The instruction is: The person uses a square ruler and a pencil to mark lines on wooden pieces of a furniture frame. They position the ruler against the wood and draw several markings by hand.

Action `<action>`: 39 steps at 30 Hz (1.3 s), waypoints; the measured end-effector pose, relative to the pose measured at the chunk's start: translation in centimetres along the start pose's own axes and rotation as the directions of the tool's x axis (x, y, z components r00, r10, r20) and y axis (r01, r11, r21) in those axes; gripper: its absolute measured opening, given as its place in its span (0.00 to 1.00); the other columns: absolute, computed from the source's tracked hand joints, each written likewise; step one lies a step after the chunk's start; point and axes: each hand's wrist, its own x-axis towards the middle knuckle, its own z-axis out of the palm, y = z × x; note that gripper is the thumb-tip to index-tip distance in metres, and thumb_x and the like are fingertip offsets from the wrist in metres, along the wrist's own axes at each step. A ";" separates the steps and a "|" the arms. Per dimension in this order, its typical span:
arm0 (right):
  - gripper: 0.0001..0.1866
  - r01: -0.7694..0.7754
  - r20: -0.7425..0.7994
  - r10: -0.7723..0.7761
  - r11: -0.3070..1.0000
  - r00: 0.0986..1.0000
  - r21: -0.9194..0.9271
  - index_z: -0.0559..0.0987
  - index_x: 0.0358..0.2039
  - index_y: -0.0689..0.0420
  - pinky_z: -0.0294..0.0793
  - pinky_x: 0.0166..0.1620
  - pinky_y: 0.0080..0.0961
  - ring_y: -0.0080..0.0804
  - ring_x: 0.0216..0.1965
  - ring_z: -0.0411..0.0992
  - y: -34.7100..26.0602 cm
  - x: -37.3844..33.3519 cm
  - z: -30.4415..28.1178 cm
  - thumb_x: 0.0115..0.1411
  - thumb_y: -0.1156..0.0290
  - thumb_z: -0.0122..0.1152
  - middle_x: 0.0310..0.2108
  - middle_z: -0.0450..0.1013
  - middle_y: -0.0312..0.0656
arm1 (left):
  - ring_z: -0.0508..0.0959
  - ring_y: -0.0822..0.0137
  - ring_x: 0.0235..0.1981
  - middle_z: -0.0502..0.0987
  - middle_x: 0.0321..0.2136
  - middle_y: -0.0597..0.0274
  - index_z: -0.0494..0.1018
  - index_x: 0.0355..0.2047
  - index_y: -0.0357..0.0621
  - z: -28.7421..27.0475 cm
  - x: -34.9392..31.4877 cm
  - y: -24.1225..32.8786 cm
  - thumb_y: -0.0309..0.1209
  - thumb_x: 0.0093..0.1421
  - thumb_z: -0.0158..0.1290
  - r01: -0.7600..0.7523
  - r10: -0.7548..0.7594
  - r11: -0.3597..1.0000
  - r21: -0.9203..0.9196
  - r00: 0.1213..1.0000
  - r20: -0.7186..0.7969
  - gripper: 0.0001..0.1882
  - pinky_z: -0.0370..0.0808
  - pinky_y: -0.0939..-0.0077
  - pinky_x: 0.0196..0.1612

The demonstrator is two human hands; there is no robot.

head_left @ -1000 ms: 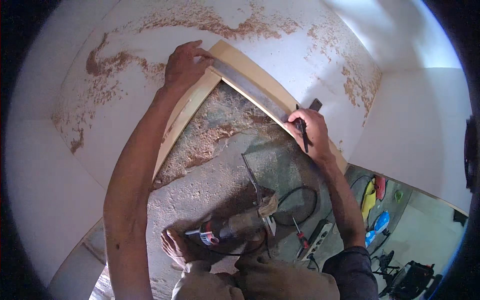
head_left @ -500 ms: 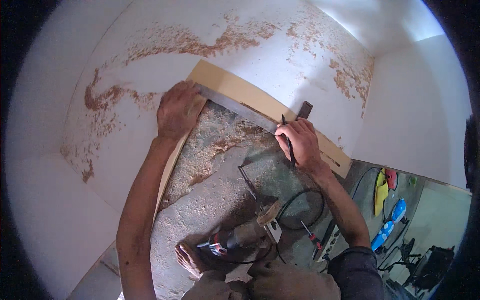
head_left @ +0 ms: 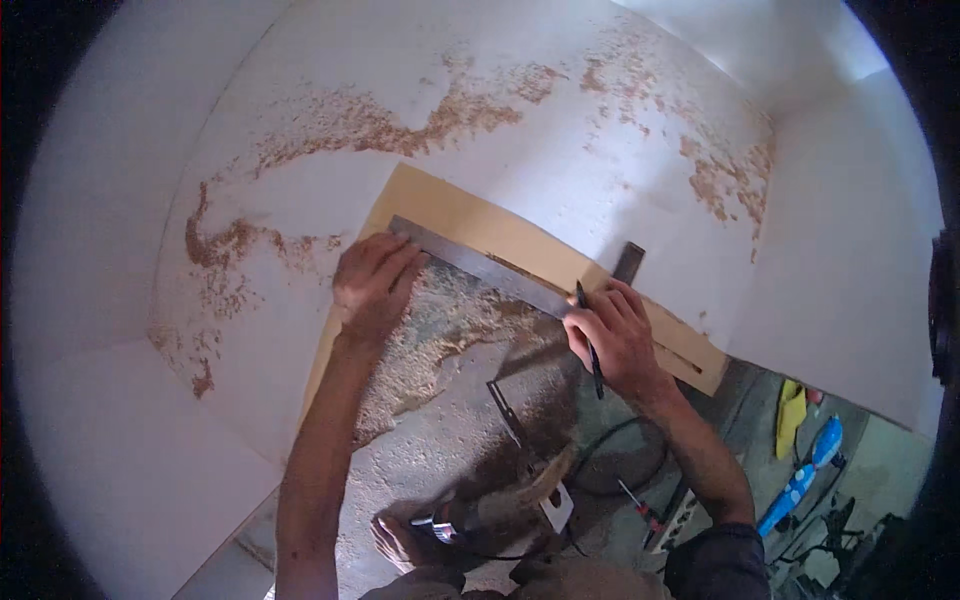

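Along the near edge of the board (head_left: 490,235) lies the ruler (head_left: 460,256), fingers of the left hand (head_left: 375,285) close together at its left end; whether the thumb clamps underneath, I cannot tell. The right hand (head_left: 622,345), right of the board's middle, has its fingers curled round a pen (head_left: 595,370). Should left pressure ease, the ruler could skew. Beyond the board, brown dust (head_left: 380,130) litters a white surface (head_left: 330,200); on its near side, a power tool (head_left: 490,512) lies on gritty floor (head_left: 400,460).
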 end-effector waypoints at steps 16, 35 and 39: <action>0.13 0.020 0.095 -0.022 1.000 0.995 0.020 0.77 0.34 0.52 0.71 0.58 0.48 0.38 0.41 0.74 1.5 -0.2 -0.3 0.49 0.72 0.72 0.42 0.76 0.39 | 0.79 0.60 0.45 0.79 0.40 0.66 0.82 0.38 0.51 -0.1 1.2 1.0 0.31 0.50 0.68 -0.025 0.014 0.996 0.080 0.990 0.138 0.14 0.77 0.62 0.49; 0.16 0.027 0.124 -0.037 0.996 0.992 0.081 0.78 0.38 0.55 0.72 0.57 0.46 0.36 0.40 0.74 1.9 0.0 -0.7 0.49 0.71 0.73 0.40 0.75 0.40 | 0.77 0.56 0.55 0.81 0.50 0.61 0.81 0.44 0.48 0.0 1.5 0.3 0.29 0.49 0.69 0.029 -0.029 1.000 0.005 0.981 0.190 0.20 0.73 0.60 0.59; 0.15 0.011 0.113 -0.019 0.998 0.993 0.069 0.79 0.37 0.56 0.72 0.56 0.47 0.37 0.40 0.74 1.5 0.1 -0.8 0.49 0.73 0.71 0.39 0.75 0.41 | 0.78 0.56 0.55 0.81 0.50 0.60 0.81 0.45 0.47 -0.2 1.6 0.4 0.29 0.48 0.69 0.004 -0.011 0.999 0.032 0.977 0.211 0.22 0.74 0.60 0.58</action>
